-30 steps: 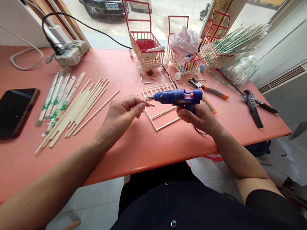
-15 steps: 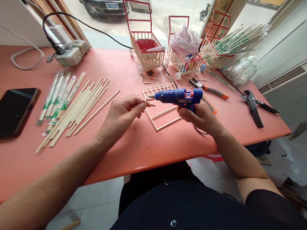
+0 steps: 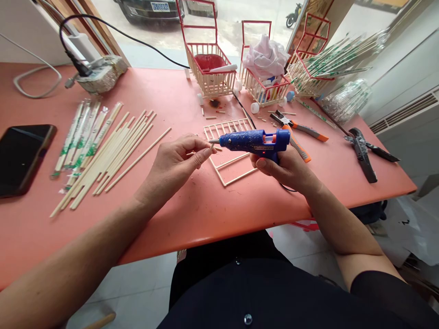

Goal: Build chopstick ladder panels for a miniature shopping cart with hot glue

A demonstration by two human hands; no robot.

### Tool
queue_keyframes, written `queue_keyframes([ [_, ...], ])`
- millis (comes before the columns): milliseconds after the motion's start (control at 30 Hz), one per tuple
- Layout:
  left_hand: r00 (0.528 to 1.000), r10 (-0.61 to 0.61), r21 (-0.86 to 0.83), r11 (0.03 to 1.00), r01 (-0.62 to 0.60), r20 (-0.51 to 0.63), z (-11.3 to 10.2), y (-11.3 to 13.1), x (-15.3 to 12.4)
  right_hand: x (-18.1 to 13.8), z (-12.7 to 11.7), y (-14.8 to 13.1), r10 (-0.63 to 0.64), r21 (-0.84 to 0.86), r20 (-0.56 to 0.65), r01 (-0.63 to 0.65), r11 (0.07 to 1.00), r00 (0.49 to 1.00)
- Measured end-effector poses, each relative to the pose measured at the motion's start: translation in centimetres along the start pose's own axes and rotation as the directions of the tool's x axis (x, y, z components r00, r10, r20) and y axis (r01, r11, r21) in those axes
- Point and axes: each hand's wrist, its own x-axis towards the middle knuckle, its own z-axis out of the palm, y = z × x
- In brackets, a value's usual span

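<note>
My left hand (image 3: 178, 162) pinches a short piece of wooden stick (image 3: 211, 146) between thumb and fingers. Wrapped round the handle of a blue hot glue gun (image 3: 252, 141) is my right hand (image 3: 288, 167). The gun points left, and its metal nozzle is at the stick piece by my left fingertips; whether they touch I cannot tell. A small red light glows on the gun's side. Beneath the gun lies a flat frame of wooden sticks (image 3: 236, 176) with several rungs at its far end, partly hidden by the gun and my right hand.
Bare chopsticks (image 3: 116, 155) and wrapped ones (image 3: 73, 137) lie left, beside a phone (image 3: 25, 160). Small stick-built carts (image 3: 214, 84) stand at the back. Pliers (image 3: 305, 128) and a black clamp-like tool (image 3: 363, 153) lie right. A power strip (image 3: 101, 75) sits back left.
The glue gun has shifted slightly left and down, its nozzle nearer my left fingertips. My left hand has turned a little, tilting the stick piece.
</note>
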Motion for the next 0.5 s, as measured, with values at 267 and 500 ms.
queue_keyframes([
  [267,0.998,-0.033,-0.119,0.993,0.026,-0.060,-0.04,-1.00,0.32,-0.10,-0.18,0.11,0.055,-0.015,-0.049,-0.056,0.998,0.997],
  [500,1.000,0.006,-0.053,0.999,-0.006,-0.001,-0.04,-0.43,0.22,-0.06,-0.05,0.28,0.041,0.025,-0.074,-0.039,0.999,0.996],
])
